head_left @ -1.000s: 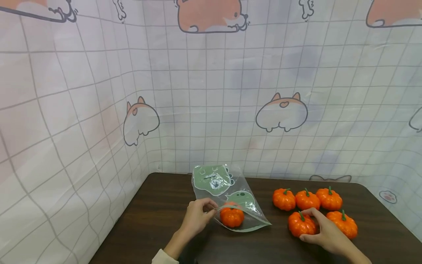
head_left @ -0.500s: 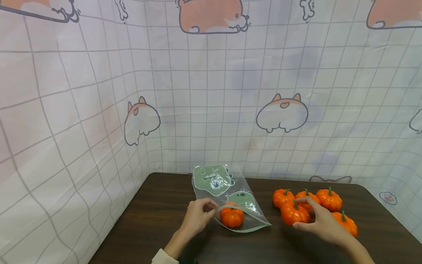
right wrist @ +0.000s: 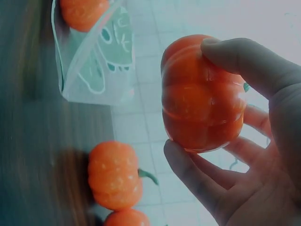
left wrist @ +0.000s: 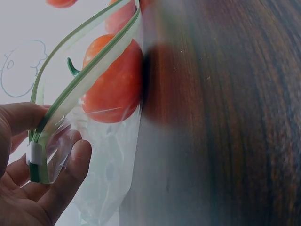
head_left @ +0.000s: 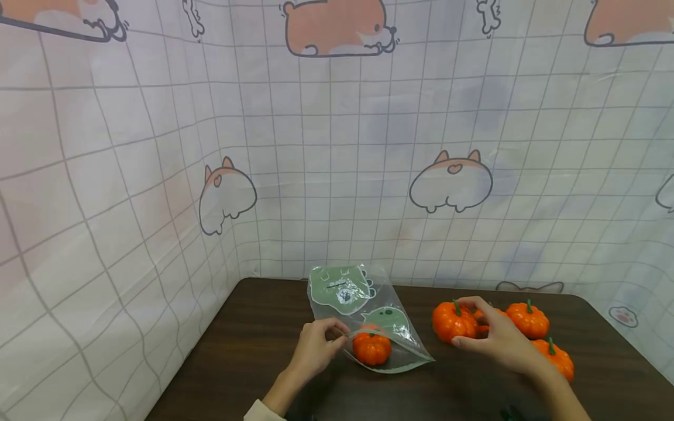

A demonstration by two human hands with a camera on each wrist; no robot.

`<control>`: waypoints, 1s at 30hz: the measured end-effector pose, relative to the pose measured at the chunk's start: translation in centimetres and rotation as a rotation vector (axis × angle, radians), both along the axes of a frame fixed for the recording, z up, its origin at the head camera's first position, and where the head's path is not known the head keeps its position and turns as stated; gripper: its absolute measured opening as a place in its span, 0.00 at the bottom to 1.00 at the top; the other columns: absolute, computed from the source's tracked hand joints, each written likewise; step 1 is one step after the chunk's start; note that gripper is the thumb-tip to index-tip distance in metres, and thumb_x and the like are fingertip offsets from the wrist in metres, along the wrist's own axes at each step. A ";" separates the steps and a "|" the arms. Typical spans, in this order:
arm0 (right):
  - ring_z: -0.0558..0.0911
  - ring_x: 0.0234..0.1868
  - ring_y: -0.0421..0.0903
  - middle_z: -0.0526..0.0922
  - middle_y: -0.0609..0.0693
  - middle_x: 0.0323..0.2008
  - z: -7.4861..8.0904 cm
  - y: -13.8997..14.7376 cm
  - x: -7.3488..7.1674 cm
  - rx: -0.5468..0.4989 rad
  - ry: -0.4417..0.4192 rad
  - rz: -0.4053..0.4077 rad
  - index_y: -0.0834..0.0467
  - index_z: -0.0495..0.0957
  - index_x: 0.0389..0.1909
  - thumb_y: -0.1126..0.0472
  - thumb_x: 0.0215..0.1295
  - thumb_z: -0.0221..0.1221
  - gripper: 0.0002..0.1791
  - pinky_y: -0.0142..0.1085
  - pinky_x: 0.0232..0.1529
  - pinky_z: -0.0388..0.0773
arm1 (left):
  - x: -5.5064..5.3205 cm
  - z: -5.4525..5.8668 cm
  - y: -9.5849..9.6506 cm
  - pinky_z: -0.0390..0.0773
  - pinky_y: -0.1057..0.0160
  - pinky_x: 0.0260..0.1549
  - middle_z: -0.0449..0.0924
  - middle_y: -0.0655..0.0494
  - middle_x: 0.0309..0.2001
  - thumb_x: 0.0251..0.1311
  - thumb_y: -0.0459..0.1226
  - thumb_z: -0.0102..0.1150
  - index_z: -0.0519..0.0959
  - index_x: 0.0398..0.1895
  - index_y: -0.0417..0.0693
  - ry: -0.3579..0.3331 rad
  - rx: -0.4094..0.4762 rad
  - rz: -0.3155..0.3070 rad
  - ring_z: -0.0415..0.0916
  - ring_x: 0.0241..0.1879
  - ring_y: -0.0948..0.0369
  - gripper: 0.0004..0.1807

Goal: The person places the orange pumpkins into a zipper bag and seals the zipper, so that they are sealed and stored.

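A clear zip bag (head_left: 339, 292) with green cartoon prints lies on the dark table, its mouth parted toward me. Inside, close to the opening, sits one small orange pumpkin (head_left: 371, 349) with a green stem. My left hand (head_left: 318, 345) pinches the bag's left corner, beside a white slider (left wrist: 34, 153) on the green zip edge. To the right of the bag, my right hand (head_left: 500, 339) grips another orange pumpkin (right wrist: 202, 99) between thumb and fingers. This pumpkin is held up off the table, and it and the hand partly cover pumpkins behind them.
Loose pumpkins stand on the table's right side, one at the back (head_left: 528, 320) and one nearer (head_left: 558, 359), partly behind my right forearm. Another pumpkin (right wrist: 115, 176) shows in the right wrist view. A printed grid curtain (head_left: 337, 204) hangs behind the table and along its left.
My right hand has lifted the pumpkin from the front of the group and moved it up and to the left. The left hand keeps its hold on the bag's corner.
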State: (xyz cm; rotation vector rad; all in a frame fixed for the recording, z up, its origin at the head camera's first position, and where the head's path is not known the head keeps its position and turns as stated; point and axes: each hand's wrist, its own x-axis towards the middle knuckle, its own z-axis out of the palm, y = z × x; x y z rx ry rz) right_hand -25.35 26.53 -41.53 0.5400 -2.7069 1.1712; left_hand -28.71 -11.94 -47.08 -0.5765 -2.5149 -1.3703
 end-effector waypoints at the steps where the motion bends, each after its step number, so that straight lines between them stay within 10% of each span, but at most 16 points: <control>1: 0.77 0.62 0.67 0.70 0.63 0.68 0.0 -0.1 0.0 -0.011 -0.019 0.005 0.50 0.66 0.68 0.47 0.61 0.72 0.38 0.41 0.42 0.83 | 0.0 0.0 0.0 0.77 0.70 0.18 0.88 0.55 0.29 0.60 0.31 0.70 0.86 0.35 0.47 0.000 -0.003 0.000 0.75 0.17 0.70 0.03; 16: 0.85 0.49 0.51 0.77 0.67 0.60 0.4 -1.6 0.3 -0.097 -0.158 0.078 0.48 0.61 0.72 0.51 0.63 0.71 0.40 0.37 0.40 0.83 | 0.0 0.1 -0.2 0.79 0.68 0.20 0.89 0.56 0.30 0.60 0.33 0.70 0.87 0.36 0.50 -0.013 -0.005 -0.002 0.79 0.19 0.64 0.03; 30: 0.82 0.57 0.58 0.76 0.63 0.63 0.0 -4.1 0.6 -0.063 -0.137 0.123 0.48 0.66 0.69 0.48 0.60 0.72 0.39 0.37 0.44 0.83 | -0.1 0.0 -0.1 0.79 0.68 0.20 0.88 0.55 0.30 0.61 0.34 0.70 0.87 0.36 0.47 -0.001 -0.002 -0.004 0.80 0.20 0.61 0.03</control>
